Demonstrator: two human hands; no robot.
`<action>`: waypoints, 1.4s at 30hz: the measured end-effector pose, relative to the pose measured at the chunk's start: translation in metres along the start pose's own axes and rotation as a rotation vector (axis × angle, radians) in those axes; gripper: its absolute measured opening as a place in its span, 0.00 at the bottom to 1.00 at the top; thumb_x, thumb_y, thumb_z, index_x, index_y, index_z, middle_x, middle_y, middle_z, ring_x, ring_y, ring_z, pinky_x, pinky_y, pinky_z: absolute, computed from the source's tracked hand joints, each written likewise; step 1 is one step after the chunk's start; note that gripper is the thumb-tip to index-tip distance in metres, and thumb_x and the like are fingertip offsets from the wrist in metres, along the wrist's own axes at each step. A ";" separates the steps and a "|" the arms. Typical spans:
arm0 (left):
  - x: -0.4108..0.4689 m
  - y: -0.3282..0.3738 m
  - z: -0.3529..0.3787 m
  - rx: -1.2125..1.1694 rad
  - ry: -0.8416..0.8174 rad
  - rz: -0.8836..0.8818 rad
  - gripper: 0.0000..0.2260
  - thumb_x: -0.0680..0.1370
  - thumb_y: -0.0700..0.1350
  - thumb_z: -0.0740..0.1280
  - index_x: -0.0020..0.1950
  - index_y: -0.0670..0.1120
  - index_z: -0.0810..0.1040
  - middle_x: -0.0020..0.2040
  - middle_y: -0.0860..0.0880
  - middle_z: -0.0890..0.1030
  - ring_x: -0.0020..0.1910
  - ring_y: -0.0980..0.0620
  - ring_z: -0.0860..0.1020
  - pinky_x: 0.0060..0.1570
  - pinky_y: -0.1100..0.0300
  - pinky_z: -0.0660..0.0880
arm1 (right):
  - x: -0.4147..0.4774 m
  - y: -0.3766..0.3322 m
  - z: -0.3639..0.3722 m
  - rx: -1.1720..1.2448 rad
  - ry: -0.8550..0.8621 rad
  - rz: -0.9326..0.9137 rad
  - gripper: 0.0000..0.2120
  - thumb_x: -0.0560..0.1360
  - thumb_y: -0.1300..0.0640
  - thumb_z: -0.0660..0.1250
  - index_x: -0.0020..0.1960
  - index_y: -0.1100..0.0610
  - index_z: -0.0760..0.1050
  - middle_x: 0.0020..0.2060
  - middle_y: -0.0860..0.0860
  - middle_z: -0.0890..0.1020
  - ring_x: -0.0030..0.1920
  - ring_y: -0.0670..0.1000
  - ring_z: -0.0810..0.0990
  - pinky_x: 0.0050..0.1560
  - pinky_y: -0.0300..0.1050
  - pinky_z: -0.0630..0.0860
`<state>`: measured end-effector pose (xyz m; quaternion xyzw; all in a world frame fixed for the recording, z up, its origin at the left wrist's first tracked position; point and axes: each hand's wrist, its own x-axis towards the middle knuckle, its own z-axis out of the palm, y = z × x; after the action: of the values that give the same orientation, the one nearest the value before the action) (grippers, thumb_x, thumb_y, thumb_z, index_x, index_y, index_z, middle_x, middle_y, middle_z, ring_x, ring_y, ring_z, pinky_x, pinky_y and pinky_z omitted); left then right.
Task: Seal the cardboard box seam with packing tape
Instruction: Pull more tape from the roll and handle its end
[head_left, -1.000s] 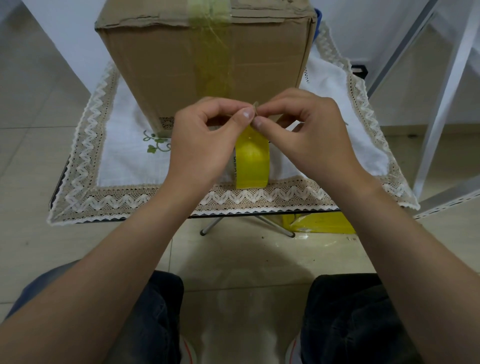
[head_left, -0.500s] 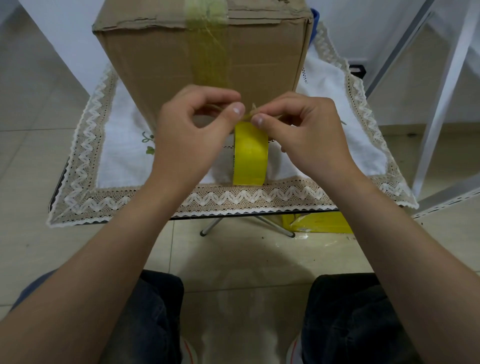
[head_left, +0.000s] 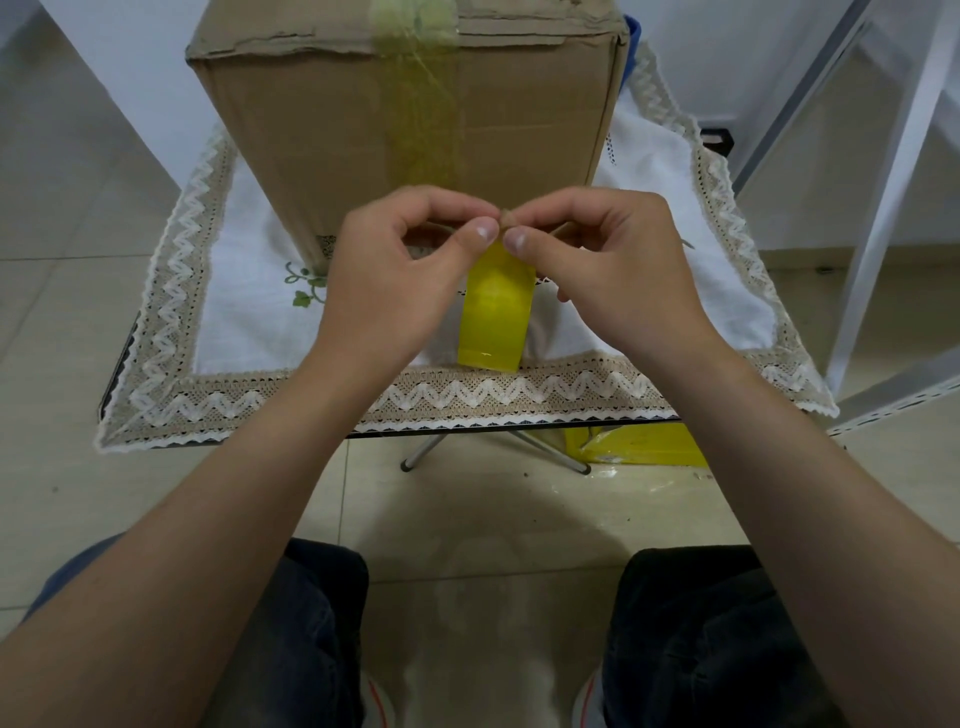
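A tall cardboard box (head_left: 322, 130) stands on a small table, with a strip of yellowish clear tape (head_left: 423, 114) running over its top edge and down its near face. In front of the box a yellow tape roll (head_left: 496, 317) hangs on edge above the cloth. My left hand (head_left: 400, 275) and my right hand (head_left: 618, 270) meet above the roll. Each pinches the tape between thumb and forefinger, fingertips almost touching. The exact spot where the tape leaves the roll is hidden by my fingers.
A white cloth with a lace border (head_left: 467, 395) covers the table. A white metal frame (head_left: 883, 197) stands to the right. A yellow packet (head_left: 639, 447) lies on the tiled floor under the table. My knees (head_left: 311, 623) are below the table edge.
Both hands and the roll have stayed nearly in place. The left thumb has shifted slightly against the right one at the tape.
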<state>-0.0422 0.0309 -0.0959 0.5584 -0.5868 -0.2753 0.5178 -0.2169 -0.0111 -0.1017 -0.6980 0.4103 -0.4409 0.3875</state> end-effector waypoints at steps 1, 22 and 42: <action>0.000 0.001 0.000 -0.005 0.000 -0.001 0.04 0.78 0.43 0.72 0.50 0.51 0.85 0.47 0.52 0.86 0.50 0.54 0.84 0.55 0.48 0.81 | 0.000 0.000 0.000 0.000 -0.002 -0.001 0.06 0.76 0.60 0.76 0.46 0.49 0.86 0.38 0.46 0.87 0.36 0.41 0.80 0.35 0.33 0.74; 0.000 -0.004 0.004 -0.048 -0.025 0.013 0.06 0.79 0.41 0.71 0.52 0.52 0.83 0.47 0.53 0.86 0.50 0.52 0.84 0.56 0.49 0.81 | 0.002 -0.004 -0.003 -0.101 0.010 -0.108 0.07 0.79 0.60 0.72 0.44 0.49 0.82 0.39 0.52 0.85 0.38 0.54 0.80 0.40 0.46 0.76; 0.000 -0.005 0.009 0.007 0.039 -0.006 0.04 0.74 0.44 0.76 0.49 0.49 0.86 0.51 0.50 0.85 0.52 0.58 0.82 0.56 0.61 0.79 | 0.006 -0.005 -0.003 -0.114 0.028 -0.097 0.06 0.76 0.56 0.76 0.45 0.45 0.83 0.46 0.51 0.80 0.43 0.44 0.77 0.42 0.32 0.72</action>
<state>-0.0481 0.0276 -0.1032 0.5672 -0.5760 -0.2640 0.5262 -0.2175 -0.0153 -0.0949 -0.7317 0.4057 -0.4450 0.3194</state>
